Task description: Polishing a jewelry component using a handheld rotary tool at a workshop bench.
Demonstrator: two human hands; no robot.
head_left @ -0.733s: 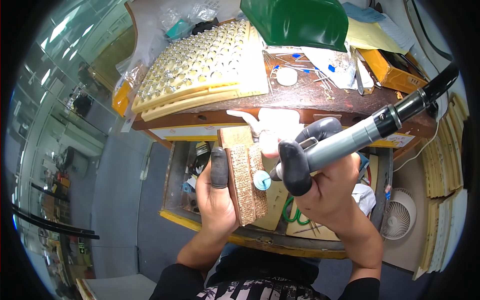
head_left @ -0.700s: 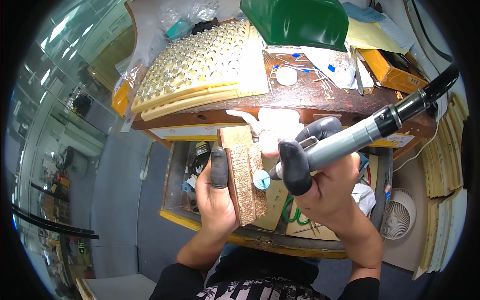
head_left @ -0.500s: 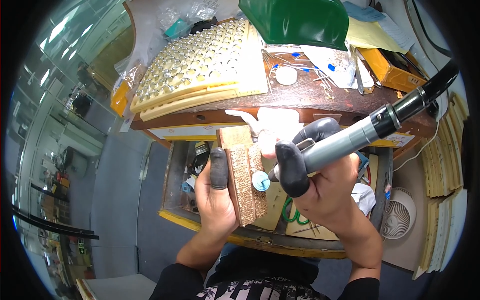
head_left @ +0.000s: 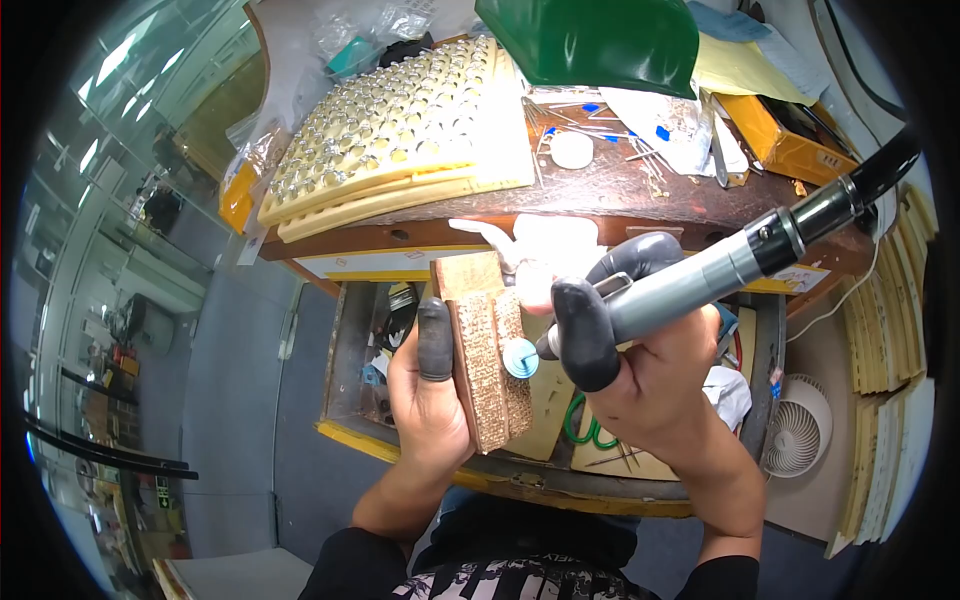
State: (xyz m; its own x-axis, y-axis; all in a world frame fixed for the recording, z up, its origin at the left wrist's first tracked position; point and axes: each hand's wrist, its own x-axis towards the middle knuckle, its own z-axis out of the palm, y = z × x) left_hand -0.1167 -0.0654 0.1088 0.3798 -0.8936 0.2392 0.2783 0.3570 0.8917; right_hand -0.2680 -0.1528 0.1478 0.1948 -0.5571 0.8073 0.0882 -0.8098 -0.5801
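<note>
My left hand (head_left: 430, 390), a black cover on its thumb, is closed round a wooden block (head_left: 468, 274) with gold, rough-textured strips (head_left: 484, 375) along its face. My right hand (head_left: 640, 350) wears black covers on thumb and finger and grips a grey rotary tool handpiece (head_left: 690, 292). At the handpiece's tip, a small light-blue disc (head_left: 521, 358) lies against the textured right side of the block. Whether it spins cannot be told. Both hands are over an open drawer (head_left: 480, 487), with a white form (head_left: 550, 245) just behind the block at the bench edge.
A tray of shiny round pieces (head_left: 385, 130) stands on the bench's left. Behind are a green bin (head_left: 590, 45), a white round lid (head_left: 572, 150) and scattered thin metal bits. Green-handled scissors (head_left: 582, 420) lie in the drawer. A white fan (head_left: 797, 425) stands at right.
The block, the disc and my left hand have shifted very slightly left. Both grips are the same as before.
</note>
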